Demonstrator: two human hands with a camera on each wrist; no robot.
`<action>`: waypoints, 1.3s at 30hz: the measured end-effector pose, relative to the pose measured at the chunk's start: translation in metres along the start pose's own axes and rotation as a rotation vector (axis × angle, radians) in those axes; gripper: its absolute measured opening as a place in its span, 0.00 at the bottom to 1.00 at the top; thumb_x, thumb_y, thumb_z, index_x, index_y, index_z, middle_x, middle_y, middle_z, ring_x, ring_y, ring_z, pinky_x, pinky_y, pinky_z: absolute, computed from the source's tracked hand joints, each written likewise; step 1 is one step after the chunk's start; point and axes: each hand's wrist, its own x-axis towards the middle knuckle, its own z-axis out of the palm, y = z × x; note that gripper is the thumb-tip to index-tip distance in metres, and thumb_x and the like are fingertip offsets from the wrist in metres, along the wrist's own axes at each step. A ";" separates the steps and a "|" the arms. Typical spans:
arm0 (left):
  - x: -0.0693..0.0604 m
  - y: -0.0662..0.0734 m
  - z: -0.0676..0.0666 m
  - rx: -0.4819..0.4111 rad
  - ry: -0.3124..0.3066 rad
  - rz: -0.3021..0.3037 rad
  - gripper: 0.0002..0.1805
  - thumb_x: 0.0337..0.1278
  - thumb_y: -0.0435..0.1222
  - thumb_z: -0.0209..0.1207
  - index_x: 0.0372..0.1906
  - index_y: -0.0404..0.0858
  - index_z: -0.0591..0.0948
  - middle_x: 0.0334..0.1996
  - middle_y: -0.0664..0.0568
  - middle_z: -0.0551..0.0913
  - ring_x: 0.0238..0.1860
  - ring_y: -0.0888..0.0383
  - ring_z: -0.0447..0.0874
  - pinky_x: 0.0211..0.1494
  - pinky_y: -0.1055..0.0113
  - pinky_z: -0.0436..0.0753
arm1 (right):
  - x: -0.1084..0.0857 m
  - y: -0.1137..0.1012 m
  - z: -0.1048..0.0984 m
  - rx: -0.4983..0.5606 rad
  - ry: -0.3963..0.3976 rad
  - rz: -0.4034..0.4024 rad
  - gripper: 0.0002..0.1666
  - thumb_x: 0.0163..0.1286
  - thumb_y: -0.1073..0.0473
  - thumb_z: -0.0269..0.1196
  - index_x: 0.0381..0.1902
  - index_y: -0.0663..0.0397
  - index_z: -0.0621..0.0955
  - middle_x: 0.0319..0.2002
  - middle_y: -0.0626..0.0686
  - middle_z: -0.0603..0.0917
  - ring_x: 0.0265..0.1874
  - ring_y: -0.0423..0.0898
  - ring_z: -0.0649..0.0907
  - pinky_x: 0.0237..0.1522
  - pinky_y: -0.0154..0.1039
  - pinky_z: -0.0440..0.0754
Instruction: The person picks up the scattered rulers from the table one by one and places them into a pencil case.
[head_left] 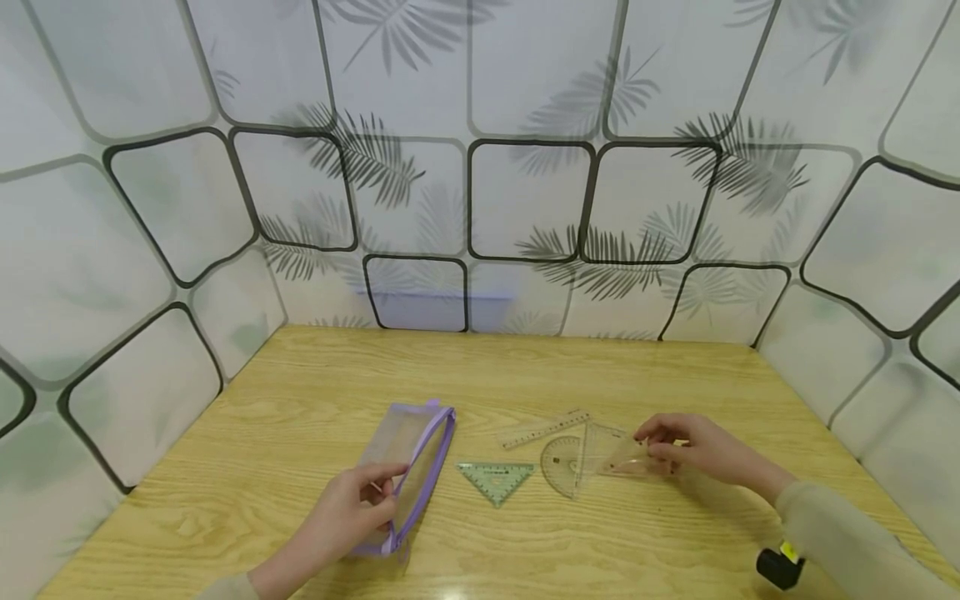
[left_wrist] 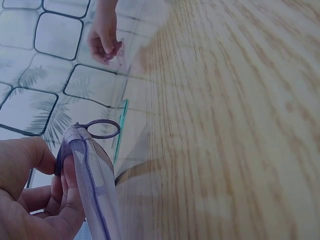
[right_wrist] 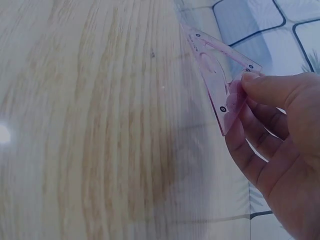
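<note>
At the left of the table lies a mesh pouch with purple edging [head_left: 432, 479], its zip side parted. The left hand [head_left: 345, 508] pinches the pouch's near edge; in the left wrist view its thumb and fingers [left_wrist: 65, 185] hold the mesh pouch [left_wrist: 95, 185] beside a looped pull. A pink translucent triangle [right_wrist: 215, 80] is pinched by the right hand [right_wrist: 280, 125] between thumb and fingers. In the head view the right hand [head_left: 697, 450] is right of a clear protractor [head_left: 558, 465], a clear set square [head_left: 592, 450], a clear ruler [head_left: 543, 429] and a green triangle [head_left: 497, 479].
A wooden table [head_left: 600, 550] meets patterned wall covering [head_left: 525, 200] at the back and sides. A small black object with a yellow part [head_left: 780, 568] is near the right sleeve [head_left: 840, 525].
</note>
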 end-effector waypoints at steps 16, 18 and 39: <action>0.001 -0.002 0.001 0.011 0.002 0.014 0.25 0.54 0.25 0.58 0.60 0.23 0.76 0.30 0.50 0.75 0.26 0.68 0.77 0.28 0.76 0.86 | 0.006 -0.013 0.005 0.064 0.019 0.025 0.15 0.74 0.60 0.56 0.52 0.65 0.78 0.38 0.63 0.83 0.28 0.43 0.84 0.27 0.43 0.88; 0.001 -0.003 0.001 0.008 0.002 0.014 0.25 0.54 0.25 0.58 0.60 0.23 0.76 0.30 0.50 0.75 0.26 0.68 0.77 0.28 0.76 0.86 | 0.007 -0.016 0.007 0.073 0.029 0.023 0.15 0.74 0.60 0.56 0.52 0.65 0.78 0.38 0.64 0.83 0.28 0.43 0.84 0.27 0.43 0.88; 0.000 -0.001 0.000 0.009 -0.001 0.014 0.25 0.54 0.25 0.57 0.60 0.23 0.76 0.30 0.50 0.75 0.27 0.68 0.77 0.28 0.76 0.86 | 0.028 -0.043 0.032 0.208 0.045 0.072 0.21 0.72 0.60 0.59 0.54 0.73 0.76 0.40 0.68 0.83 0.30 0.44 0.86 0.30 0.43 0.91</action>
